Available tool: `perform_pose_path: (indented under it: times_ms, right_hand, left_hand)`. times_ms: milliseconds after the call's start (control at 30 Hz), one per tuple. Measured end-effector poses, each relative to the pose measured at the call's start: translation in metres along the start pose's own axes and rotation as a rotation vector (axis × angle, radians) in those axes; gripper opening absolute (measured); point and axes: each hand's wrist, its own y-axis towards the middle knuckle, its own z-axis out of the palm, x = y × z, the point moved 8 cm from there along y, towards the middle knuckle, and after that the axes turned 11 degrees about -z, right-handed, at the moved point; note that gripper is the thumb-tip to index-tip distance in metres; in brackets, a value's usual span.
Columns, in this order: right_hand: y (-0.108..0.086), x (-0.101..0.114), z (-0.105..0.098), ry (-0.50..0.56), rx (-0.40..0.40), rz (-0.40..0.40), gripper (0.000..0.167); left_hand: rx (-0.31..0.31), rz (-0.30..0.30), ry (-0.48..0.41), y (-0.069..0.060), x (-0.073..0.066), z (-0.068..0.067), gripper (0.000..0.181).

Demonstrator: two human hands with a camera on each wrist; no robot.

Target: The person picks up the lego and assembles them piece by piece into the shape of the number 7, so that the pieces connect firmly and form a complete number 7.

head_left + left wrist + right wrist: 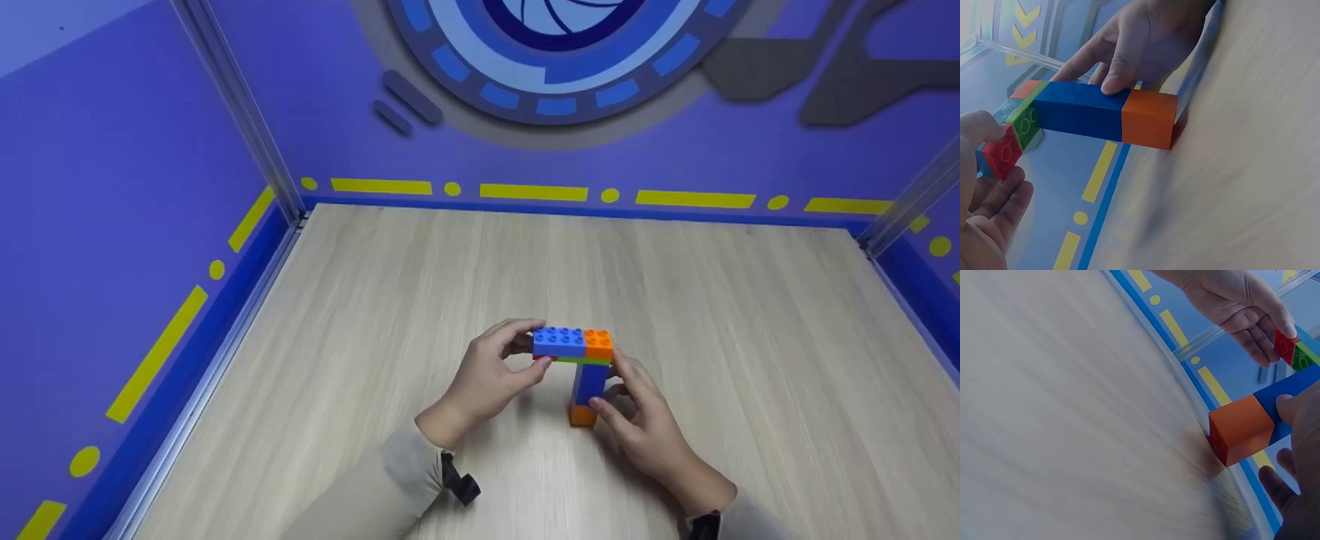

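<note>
A structure of joined toy building bricks is between both hands, shaped like an upside-down L. Its column has an orange brick (1148, 118) at the bottom and dark blue bricks (1081, 109) above. Across the top runs an arm with a blue studded brick (559, 342) and an orange one (598, 343), over a green layer (1023, 124). Under the outer end sits a red brick (1002, 152). My left hand (487, 375) pinches that end, thumb against the red brick. My right hand (649, 427) grips the blue column, thumb in front. Whether the base touches the table cannot be told.
The wood-grain table (390, 292) spreads around the hands. Blue-purple panels with yellow marks (532, 193) wall it in at the back and sides. A metal post (240, 97) stands at the back left corner. A black strap (457, 480) hangs at the left wrist.
</note>
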Motion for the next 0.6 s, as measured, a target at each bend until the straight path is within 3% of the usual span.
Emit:
perform_pose_path:
  times_ms: [367,600]
  right_hand:
    - [0.0,-0.004,0.003,-0.017,0.026,0.086,0.094]
    - [0.003,-0.006,-0.001,-0.075,0.003,0.095,0.094]
  left_hand:
    - [-0.023,-0.023,-0.017,0.005,0.011,-0.003,0.056]
    - [-0.091,-0.042,-0.072,0.01,0.017,-0.007,0.045]
